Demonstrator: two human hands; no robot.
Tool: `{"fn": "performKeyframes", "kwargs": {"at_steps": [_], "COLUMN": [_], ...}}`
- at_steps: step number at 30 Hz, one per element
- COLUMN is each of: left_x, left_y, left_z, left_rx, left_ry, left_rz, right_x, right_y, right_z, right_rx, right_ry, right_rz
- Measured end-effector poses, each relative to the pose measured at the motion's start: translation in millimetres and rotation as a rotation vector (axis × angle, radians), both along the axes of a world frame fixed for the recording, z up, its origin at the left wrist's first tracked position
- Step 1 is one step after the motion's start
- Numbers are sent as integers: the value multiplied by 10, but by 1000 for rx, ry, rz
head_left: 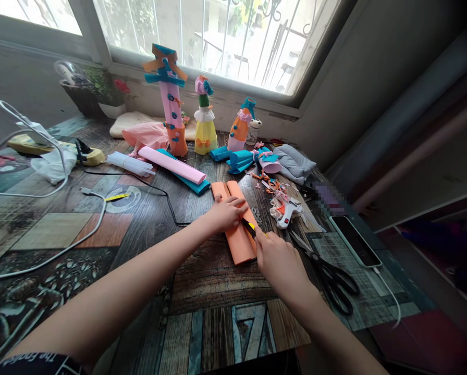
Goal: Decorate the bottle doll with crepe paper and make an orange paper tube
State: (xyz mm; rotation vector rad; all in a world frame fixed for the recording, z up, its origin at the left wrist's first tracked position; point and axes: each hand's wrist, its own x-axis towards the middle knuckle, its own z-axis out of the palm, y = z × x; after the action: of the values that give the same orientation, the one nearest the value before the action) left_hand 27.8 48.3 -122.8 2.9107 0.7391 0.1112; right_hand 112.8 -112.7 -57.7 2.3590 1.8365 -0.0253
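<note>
A folded strip of orange crepe paper (239,242) lies on the table in front of me. My left hand (228,212) presses flat on its upper part. My right hand (274,258) holds a small yellow and black cutter (249,226) whose tip touches the orange paper's right edge, just below my left hand's fingers.
Black scissors (329,273), a white glue gun (286,211) and a phone (354,240) on a cable lie to the right. Pink (173,164) and teal paper rolls (239,160), three paper dolls (205,117) and a plant pot (88,96) stand behind. Cables cross the left side.
</note>
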Motion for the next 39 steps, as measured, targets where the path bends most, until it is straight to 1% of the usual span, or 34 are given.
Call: {"fn": "performKeyframes", "kwargs": {"at_steps": [9,19,23,29,34,39], "left_x": [11,-1,-1,-4,0,-6], "left_y": [-2,-10,-7,-3,-3,-6], "left_z": [-11,9,11,12,0,16], "left_rx": [-4,-14,-19,-23,-26,-35], "left_ry": [-14,-5,-3,-1,-6,4], "left_rz": [4,7,12,14,7,4], "right_x": [-60,-17,-36,-46,24,21], "right_y": [-40,-86,-111,-111,-119,-132], "right_z": [-23,-33,-23,-10,-6,-15], "right_rx": [1,32,-4,-17,1,5], "right_ry": [-77,-98,-113,-80,34,49], "right_rz": [29,47,44,30,-9,-30]}}
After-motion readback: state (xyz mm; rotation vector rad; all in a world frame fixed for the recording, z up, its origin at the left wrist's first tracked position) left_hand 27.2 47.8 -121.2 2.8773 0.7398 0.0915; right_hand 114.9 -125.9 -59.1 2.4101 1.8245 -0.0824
